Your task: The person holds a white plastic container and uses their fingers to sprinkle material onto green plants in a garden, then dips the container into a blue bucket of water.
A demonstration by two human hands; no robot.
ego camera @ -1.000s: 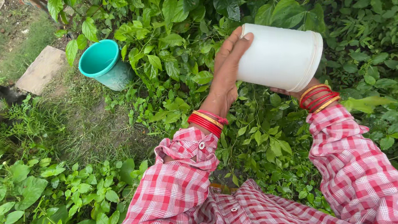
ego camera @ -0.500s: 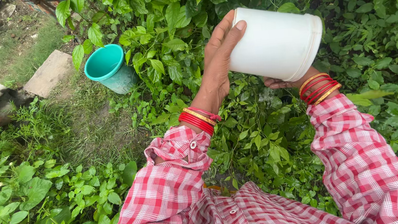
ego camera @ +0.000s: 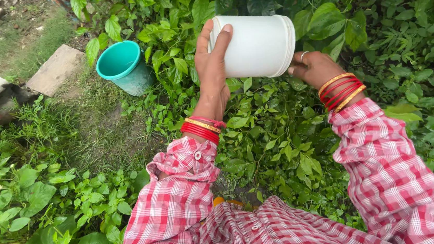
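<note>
Hands grip a plain white plastic jar (ego camera: 254, 44), tipped on its side above leafy green bushes (ego camera: 280, 132). At the jar's base end the left hand (ego camera: 211, 72) clasps it, thumb and fingers spread over the wall; at its rim end the right hand (ego camera: 314, 67) is curled, though whether it touches the jar is hard to tell. No label shows on the jar, and its mouth faces away. Left of the jar, a teal bucket (ego camera: 120, 67) stands partly behind leaves, beside flat stones (ego camera: 55, 70).
</note>
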